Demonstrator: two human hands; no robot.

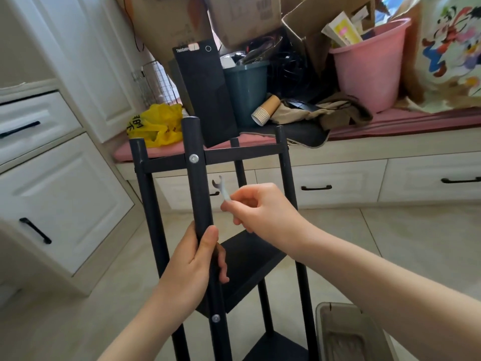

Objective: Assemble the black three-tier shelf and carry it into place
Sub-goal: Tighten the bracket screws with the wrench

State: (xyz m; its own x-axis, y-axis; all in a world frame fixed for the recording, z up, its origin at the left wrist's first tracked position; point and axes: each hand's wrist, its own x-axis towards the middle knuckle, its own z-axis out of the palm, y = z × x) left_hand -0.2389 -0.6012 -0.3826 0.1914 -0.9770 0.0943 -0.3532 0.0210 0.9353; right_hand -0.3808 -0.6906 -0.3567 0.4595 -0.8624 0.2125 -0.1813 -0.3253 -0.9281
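A single wide-angle view, worn on the head, looks forward and down from close above the shelf [197, 178], facing the far bench [390, 121], with cabinets [65, 191] leaning away at the near left, perhaps only through lens warp.

I read the shelf [197, 183] as matte black throughout, posts and tiers alike. Its bolt heads [194, 158] are bright silver. The wrench [221, 190] is pale silver-grey. I also log a pink bucket [369, 66], a yellow bag [156, 126] printed with black characters, a dark teal bin [246, 95], a black computer tower [205, 100], and brown paper cups [265, 110] with fine vertical ribbing. The cabinets [65, 194] are cream-white with black handles [35, 230]. The bench cushion [403, 121] is pink and the floor tiles [390, 243] are beige. One cloth bag [450, 48] carries a multicoloured cartoon print.
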